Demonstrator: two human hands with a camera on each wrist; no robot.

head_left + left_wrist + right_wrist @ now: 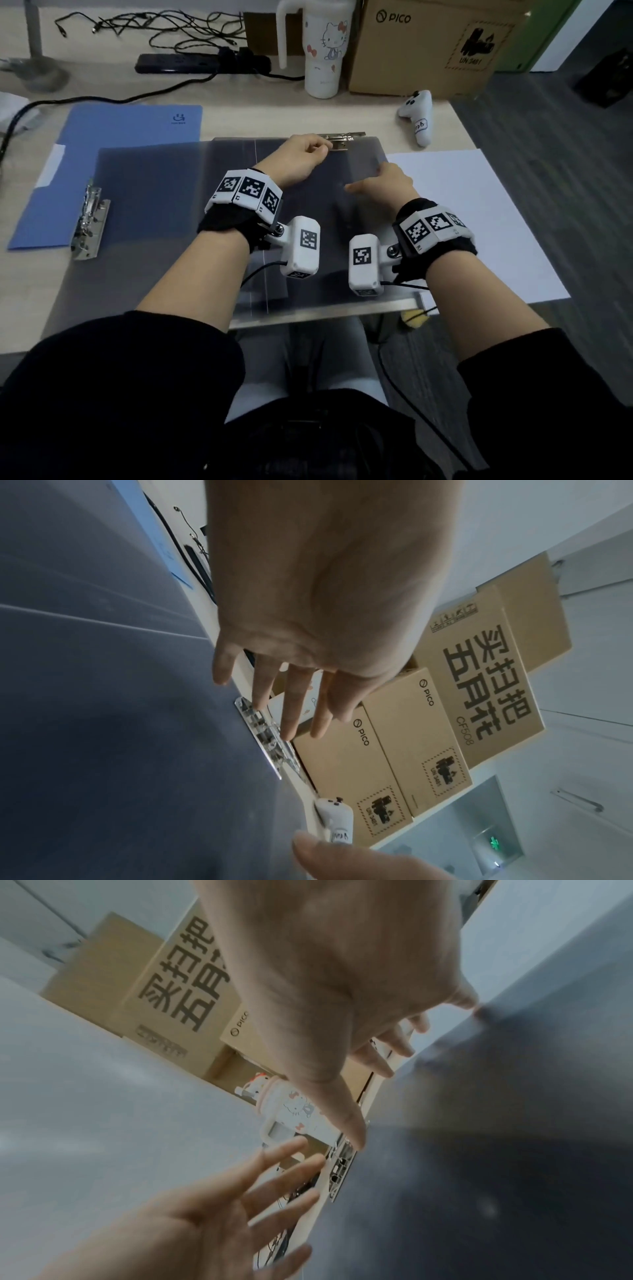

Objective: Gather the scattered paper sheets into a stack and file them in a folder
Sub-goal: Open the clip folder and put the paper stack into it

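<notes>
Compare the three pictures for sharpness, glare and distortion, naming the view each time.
Head view: fairly sharp, dim; straight desk edges bow from the wide lens; the grey translucent plastic folder shows soft glare. Left wrist view: the left hand looms large; metal clip crisp. Right wrist view: blurred, the right hand smeared.

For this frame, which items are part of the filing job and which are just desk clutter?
Job: grey folder, its metal clip, white paper sheets, blue folder, left hand, right hand.
Clutter: cat-print tumbler, cardboard box, power strip, white controller.
</notes>
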